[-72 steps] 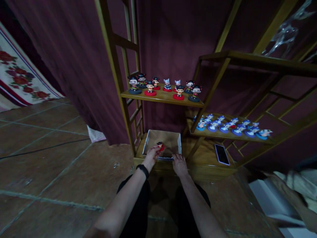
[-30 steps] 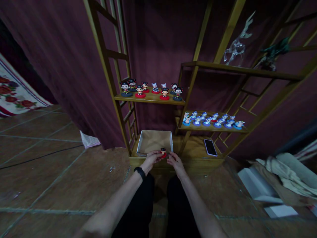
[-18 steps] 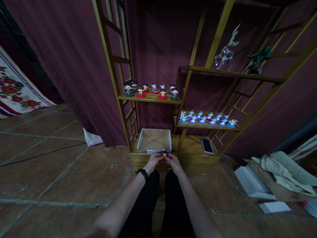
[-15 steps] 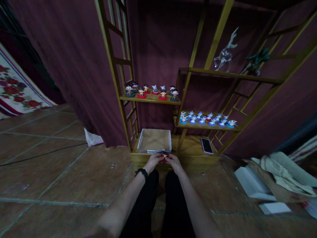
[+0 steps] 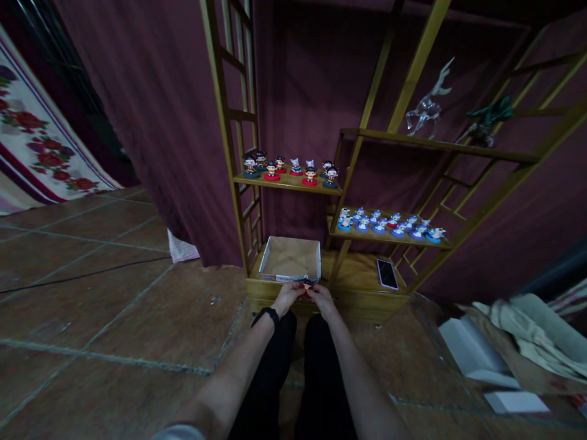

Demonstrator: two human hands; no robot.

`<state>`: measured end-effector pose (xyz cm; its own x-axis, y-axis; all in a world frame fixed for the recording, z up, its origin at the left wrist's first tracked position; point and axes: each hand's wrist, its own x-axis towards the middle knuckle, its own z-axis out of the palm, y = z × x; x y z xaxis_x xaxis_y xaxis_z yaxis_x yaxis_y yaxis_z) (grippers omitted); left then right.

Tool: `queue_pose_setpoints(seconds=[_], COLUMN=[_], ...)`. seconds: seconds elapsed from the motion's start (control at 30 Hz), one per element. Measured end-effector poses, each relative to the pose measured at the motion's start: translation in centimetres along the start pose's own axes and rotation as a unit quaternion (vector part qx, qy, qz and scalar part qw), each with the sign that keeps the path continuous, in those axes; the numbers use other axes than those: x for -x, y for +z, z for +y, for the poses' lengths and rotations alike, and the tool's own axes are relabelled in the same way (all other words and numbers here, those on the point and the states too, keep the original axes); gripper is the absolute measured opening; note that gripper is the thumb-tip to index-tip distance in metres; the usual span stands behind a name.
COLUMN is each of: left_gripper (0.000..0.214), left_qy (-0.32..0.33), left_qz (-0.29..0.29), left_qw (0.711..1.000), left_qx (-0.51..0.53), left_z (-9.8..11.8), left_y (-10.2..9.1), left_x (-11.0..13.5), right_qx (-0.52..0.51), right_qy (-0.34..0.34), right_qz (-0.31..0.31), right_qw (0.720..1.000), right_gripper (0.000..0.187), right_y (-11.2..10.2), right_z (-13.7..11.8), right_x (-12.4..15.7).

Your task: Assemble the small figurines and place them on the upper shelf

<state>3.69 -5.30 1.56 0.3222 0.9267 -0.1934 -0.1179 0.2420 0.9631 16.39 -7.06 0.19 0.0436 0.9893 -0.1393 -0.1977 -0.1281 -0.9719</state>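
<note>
My left hand (image 5: 287, 296) and my right hand (image 5: 321, 298) meet in front of me, fingers pinched round a small red-based figurine (image 5: 306, 285) held between them. They hover just in front of an open cardboard box (image 5: 291, 259) standing on the bottom board of a wooden shelf unit (image 5: 367, 287). Most of the figurine is hidden by my fingers. A black band sits on my left wrist.
Several red and dark figurines (image 5: 290, 169) stand on the middle-left shelf, several blue ones (image 5: 387, 223) on the lower right shelf. A phone (image 5: 387, 274) lies on the bottom board. A glass deer (image 5: 426, 105) stands higher up. White boxes and cloth (image 5: 499, 348) lie on the floor at right.
My left hand lifted the figurine out of the box and drew it toward me; my right hand left the box rim and joined it. The view pulled back from the shelf.
</note>
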Motion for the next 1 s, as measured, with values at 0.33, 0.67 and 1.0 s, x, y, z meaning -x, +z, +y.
queue_pose_setpoints(seconds=[0.33,0.67,1.0], left_gripper=[0.01,0.033,0.019], left_qy=[0.014,0.084,0.063], left_qz=[0.006,0.052,0.039], left_qw=[1.0,0.995,0.997], left_qx=[-0.002,0.012,-0.008], left_z=[0.6,-0.2,0.0], left_y=[0.9,0.3,-0.7], left_x=[0.6,0.2,-0.3], right_qx=[0.034,-0.012,-0.005], right_qy=[-0.023,-0.072,-0.032], right_qz=[0.007,0.041,0.032], right_qw=[0.999,0.997,0.999], right_gripper=[0.027,0.035,0.035], right_y=[-0.3,0.3,0.9], right_z=[-0.1,-1.0,0.0], right_x=[0.4,1.2,0.2])
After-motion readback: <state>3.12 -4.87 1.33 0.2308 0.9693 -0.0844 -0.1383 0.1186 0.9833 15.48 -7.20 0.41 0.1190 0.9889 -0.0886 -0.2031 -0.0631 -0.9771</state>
